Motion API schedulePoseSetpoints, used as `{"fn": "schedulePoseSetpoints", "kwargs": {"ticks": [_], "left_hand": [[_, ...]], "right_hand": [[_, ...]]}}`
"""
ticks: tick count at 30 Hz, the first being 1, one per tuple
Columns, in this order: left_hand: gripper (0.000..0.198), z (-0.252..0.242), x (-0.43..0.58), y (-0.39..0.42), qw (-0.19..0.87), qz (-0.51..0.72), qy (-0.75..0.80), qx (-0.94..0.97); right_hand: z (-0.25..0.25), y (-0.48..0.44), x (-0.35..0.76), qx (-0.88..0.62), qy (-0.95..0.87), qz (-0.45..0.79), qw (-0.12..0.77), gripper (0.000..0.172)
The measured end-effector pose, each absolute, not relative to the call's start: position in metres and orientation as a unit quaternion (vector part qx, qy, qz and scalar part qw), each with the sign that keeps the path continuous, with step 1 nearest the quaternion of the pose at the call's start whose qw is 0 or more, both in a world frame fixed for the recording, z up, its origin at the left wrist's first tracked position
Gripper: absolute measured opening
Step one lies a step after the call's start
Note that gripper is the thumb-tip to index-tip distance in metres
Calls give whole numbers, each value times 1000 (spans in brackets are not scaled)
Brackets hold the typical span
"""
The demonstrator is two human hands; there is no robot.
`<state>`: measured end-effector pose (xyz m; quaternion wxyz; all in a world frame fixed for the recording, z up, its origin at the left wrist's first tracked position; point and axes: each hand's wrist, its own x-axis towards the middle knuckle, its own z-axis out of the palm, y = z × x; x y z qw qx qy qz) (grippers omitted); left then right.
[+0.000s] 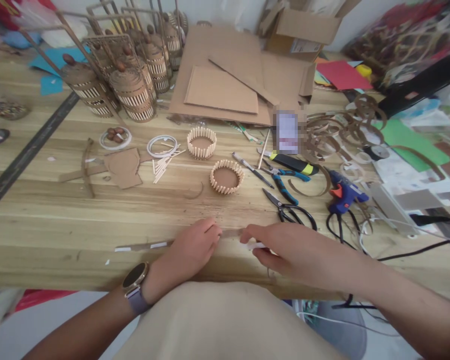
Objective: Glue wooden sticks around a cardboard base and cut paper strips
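A thin brown cardboard strip (140,246) with white patches runs along the front of the table. My left hand (195,245), a watch (135,277) on its wrist, is closed on the strip, whose end sticks out to the left. To the right, my right hand (285,245) has its thumb and fingers bent around another stretch of the strip, where a small white piece (253,246) shows. Beyond my hands stand two round cardboard bases ringed with short wooden sticks, the nearer ring (227,177) and the farther ring (201,143). Black-handled scissors (290,210) lie beyond my right hand.
Several lantern-like stick baskets (131,92) stand at the back left. Cardboard sheets (221,90) lie at the back. Pliers (285,185), a utility knife (292,162), a pen (253,169), a blue glue gun (345,194) and curled brown strips (330,135) crowd the right side.
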<state>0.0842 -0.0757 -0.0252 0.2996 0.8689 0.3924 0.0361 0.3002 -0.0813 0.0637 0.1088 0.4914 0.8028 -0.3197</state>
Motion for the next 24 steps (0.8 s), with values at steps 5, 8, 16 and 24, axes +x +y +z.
{"fn": "schedulePoseSetpoints", "kwargs": {"ticks": [5, 8, 16, 24], "left_hand": [[23, -19, 80, -81, 320, 115, 389, 856], [18, -14, 80, -82, 348, 121, 381, 848], [19, -16, 83, -83, 384, 152, 388, 824], [21, -10, 82, -86, 398, 176, 401, 806]], "right_hand": [[56, -66, 278, 464, 810, -313, 174, 34], [55, -64, 270, 460, 816, -293, 189, 32], [61, -65, 259, 458, 821, -268, 210, 24], [58, -64, 276, 521, 781, -314, 146, 24]]}}
